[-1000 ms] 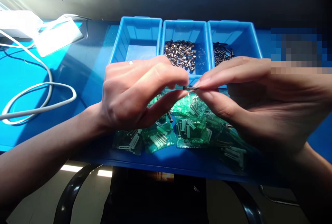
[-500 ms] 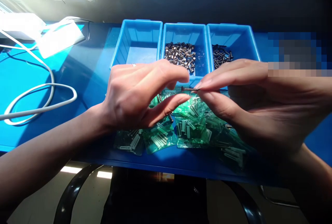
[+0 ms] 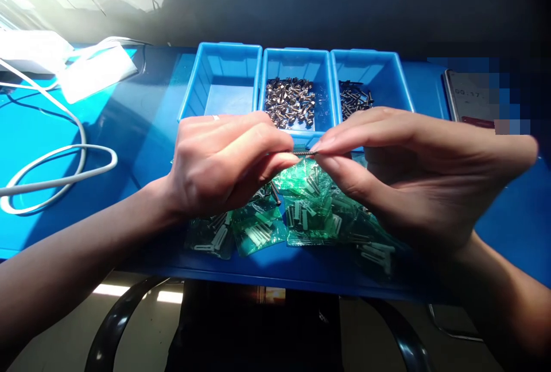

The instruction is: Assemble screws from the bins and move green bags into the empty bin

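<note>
A dark screw [image 3: 305,153] lies level between my two hands, above the green packets. My left hand [image 3: 224,162] pinches its head end between thumb and forefinger, hiding the head. The tips of my right thumb and forefinger close on its other end; the rest of my right hand [image 3: 413,177] is held to the right. Another screw [image 3: 275,193] shows below my left hand, pointing down; its upper end is hidden. Under both hands lie several green clear packets [image 3: 316,239] holding screws and pale plastic wall plugs [image 3: 258,234].
Three blue bins stand behind my hands: the left bin [image 3: 228,47], the middle one [image 3: 297,51] with short shiny bolts [image 3: 290,102], and the right one [image 3: 365,53] with dark screws [image 3: 355,99]. A white cable [image 3: 81,171] loops at left. A device with a display [image 3: 473,96] stands at right.
My left thumb and forefinger, apart before, have closed on the screw's head end. Both hands have come slightly left in view. The display at right has come into sight.
</note>
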A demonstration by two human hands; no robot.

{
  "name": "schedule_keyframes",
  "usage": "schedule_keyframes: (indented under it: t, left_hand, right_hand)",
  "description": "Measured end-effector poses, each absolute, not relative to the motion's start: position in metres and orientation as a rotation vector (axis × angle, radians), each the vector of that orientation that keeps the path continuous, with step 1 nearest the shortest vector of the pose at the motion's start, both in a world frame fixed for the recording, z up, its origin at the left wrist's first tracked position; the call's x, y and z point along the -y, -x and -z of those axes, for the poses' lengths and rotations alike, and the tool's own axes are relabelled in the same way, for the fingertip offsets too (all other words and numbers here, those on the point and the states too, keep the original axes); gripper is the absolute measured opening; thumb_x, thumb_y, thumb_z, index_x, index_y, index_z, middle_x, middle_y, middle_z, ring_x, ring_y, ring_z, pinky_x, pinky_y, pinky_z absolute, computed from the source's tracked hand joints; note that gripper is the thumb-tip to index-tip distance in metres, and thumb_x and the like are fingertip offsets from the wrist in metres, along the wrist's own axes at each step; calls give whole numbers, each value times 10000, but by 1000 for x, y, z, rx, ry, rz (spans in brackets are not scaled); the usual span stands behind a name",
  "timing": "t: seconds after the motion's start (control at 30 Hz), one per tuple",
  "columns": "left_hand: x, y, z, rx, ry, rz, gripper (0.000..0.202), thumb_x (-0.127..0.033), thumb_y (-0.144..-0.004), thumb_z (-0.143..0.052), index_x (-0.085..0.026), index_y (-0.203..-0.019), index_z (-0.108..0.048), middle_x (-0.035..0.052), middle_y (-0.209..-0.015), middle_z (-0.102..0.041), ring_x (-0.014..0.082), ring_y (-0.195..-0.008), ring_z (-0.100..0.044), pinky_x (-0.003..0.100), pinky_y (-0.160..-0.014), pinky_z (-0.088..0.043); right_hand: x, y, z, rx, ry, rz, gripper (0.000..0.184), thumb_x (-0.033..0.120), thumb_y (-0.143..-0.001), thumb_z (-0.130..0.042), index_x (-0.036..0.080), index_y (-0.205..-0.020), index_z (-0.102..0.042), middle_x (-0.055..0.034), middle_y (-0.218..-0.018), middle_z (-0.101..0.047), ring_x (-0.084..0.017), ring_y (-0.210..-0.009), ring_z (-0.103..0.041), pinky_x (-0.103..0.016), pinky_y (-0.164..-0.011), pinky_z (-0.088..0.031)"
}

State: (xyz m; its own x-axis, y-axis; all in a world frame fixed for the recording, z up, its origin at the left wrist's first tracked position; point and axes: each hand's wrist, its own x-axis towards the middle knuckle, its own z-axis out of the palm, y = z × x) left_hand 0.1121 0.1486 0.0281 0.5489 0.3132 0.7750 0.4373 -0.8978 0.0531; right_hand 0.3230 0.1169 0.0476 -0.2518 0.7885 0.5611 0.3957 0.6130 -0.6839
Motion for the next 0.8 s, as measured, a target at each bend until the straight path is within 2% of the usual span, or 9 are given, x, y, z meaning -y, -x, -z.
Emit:
schedule_keyframes:
  t: [0.13,0.23,0.37,0.43,0.53,0.6,0.67,0.73,0.8]
  left_hand:
    - [-146,-113,-29,688,2668,1255,145,-260,-833,-677,-172,-942,-640,-11,-745,-694,100,-615,-634,238,-503,-443]
    - [-147,-112,-29,642,2642,1236,133,-253,-876,-609,-140,-920,-663,13,-718,-677,101,-612,-620,236,-505,-419]
    - [-160,-105,-32,682,2529,1203,196,-217,-858,-577,-121,-1009,-657,45,-826,-682,140,-755,-608,297,-687,-498]
    - [-170,-99,-37,800,2455,1120,170,-216,-847,-596,-160,-996,-655,38,-918,-673,147,-850,-587,302,-735,-509]
    - [-187,-92,-46,1028,2604,933,246,-341,-891,-588,-193,-1082,-633,36,-1128,-634,155,-1023,-571,276,-810,-547]
    - [-198,-90,-50,1030,2739,736,403,-481,-888,-570,-190,-1166,-596,52,-1269,-586,200,-1170,-552,345,-989,-538]
    - [-204,-89,-49,914,2817,528,530,-579,-861,-556,-184,-1215,-567,73,-1384,-520,274,-1323,-470,468,-1140,-449]
    - [-206,-89,-45,821,2856,420,578,-594,-860,-543,-181,-1265,-535,79,-1457,-454,307,-1408,-374,525,-1187,-390]
    - [-203,-88,-38,810,2853,438,555,-550,-889,-521,-189,-1310,-502,67,-1484,-423,303,-1429,-344,533,-1182,-396]
  right_hand:
    - [-114,-321,-48,1854,962,-523,234,80,-742,-722,237,-915,-735,-17,-868,-719,-197,-766,-678,-356,-616,-574]
    - [-112,-319,-44,1834,921,-523,245,67,-720,-734,198,-926,-730,-33,-875,-715,-196,-755,-668,-356,-617,-554]
    - [-126,-328,-41,1654,1051,-244,108,171,-813,-684,153,-914,-715,-76,-897,-701,-184,-779,-647,-349,-695,-525]
    - [-141,-342,-40,1653,1128,-53,175,242,-869,-631,116,-957,-715,-120,-899,-704,-189,-797,-648,-334,-692,-514]
    - [-163,-362,-39,1747,1148,33,167,235,-880,-608,146,-955,-726,-114,-857,-716,-173,-706,-652,-299,-607,-504]
    - [-167,-367,-39,1801,1152,54,186,218,-864,-615,174,-1015,-714,-108,-914,-713,-177,-738,-648,-301,-615,-498]
    - [-161,-363,-41,1900,1102,157,261,198,-845,-622,186,-1097,-687,-114,-938,-689,-195,-790,-618,-342,-680,-493]
    - [-147,-353,-43,2080,951,255,302,179,-822,-635,181,-1122,-676,-107,-904,-671,-199,-799,-582,-366,-728,-482]
    - [-133,-340,-42,2280,753,209,263,176,-802,-660,191,-1061,-694,-64,-893,-681,-165,-766,-577,-323,-691,-490]
